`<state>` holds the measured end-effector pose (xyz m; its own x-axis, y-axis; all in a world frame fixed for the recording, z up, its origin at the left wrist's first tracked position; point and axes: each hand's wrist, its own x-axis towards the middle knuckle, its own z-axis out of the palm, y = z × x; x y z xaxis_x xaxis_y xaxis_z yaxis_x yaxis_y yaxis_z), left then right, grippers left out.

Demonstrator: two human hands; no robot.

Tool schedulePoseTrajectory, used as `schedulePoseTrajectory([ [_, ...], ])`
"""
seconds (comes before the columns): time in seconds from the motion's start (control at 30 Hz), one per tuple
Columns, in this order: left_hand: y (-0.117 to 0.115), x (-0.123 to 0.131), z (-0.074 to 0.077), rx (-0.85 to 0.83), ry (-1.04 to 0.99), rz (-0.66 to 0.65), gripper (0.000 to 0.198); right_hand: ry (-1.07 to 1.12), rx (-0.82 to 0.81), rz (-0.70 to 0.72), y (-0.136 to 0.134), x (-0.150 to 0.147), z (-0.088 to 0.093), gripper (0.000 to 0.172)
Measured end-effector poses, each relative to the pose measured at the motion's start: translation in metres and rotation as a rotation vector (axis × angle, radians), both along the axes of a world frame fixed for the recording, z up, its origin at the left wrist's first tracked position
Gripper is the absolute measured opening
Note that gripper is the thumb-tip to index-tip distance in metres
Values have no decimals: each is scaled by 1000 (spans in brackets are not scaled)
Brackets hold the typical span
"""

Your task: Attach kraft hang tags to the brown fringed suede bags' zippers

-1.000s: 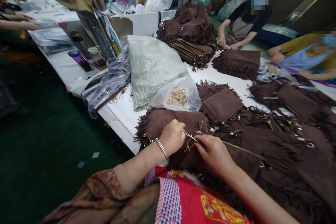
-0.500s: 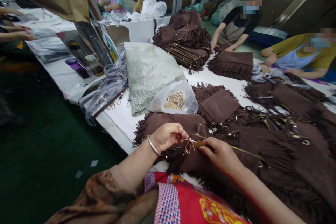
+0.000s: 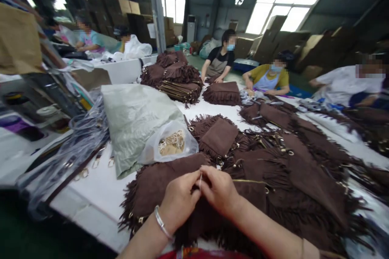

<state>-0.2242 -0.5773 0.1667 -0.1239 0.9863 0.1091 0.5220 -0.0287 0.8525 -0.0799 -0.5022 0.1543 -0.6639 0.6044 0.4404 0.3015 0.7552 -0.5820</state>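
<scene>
My left hand (image 3: 182, 192), with a silver bangle at its wrist, is closed in a pinch. Against its fingertips my right hand (image 3: 221, 191) is closed too. A short length of thin white string (image 3: 200, 180) shows between the two sets of fingers; whatever else they hold is hidden. Both hands are above brown fringed bags (image 3: 170, 174) with gold zips and metal rings. Just beyond them lies a clear plastic bag (image 3: 148, 145) of tan tags with pale strings (image 3: 172, 142).
A grey-green sack (image 3: 136, 117) lies on the white table (image 3: 88, 194), beside plastic-wrapped straps (image 3: 82, 141). Brown bags are stacked at the back (image 3: 179, 68) and spread to the right (image 3: 304, 162). Several co-workers, one in a black top (image 3: 217, 64), are around the tables.
My hands have come together at the fingertips; before, they were apart, with string at the left and a tan tag at the right. The view has tilted up and turned right.
</scene>
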Motion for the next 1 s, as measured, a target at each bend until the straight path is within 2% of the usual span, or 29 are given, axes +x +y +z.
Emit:
schedulePoseTrajectory([
  [0.1, 3, -6, -1, -55, 10, 33, 18, 40, 28, -10, 4, 0, -1, 19],
  [0.2, 6, -24, -2, -156, -252, 217, 6, 15, -22, -113, 10, 10, -10, 22],
  [0.27, 8, -40, 1, -133, -582, 391, 15, -126, -27, -96, 12, 23, -19, 16],
  [0.37, 10, -60, 11, 48, -1070, 560, 29, -408, -74, -8, 16, 43, -31, 53],
  [0.43, 12, -68, 17, 131, -1216, 609, 33, -546, -121, 23, 20, 53, -36, 59],
  [0.5, 13, -71, 20, 161, -1247, 645, 35, -639, -133, 42, 26, 59, -35, 47],
  [0.6, 14, -68, 22, 200, -1229, 685, 34, -704, -166, 45, 32, 69, -23, 26],
  [0.7, 16, -65, 23, 234, -1223, 677, 32, -663, -320, 75, 32, 82, -9, 17],
  [0.83, 26, -67, 27, 238, -1213, 655, 30, -435, -645, 155, 31, 104, -2, 10],
  [0.9, 30, -66, 30, 224, -1184, 673, 27, -305, -763, 111, 32, 118, -1, 9],
  [1.0, 35, -60, 29, 170, -1110, 689, 24, -18, -922, 14, 46, 141, 4, 19],
])
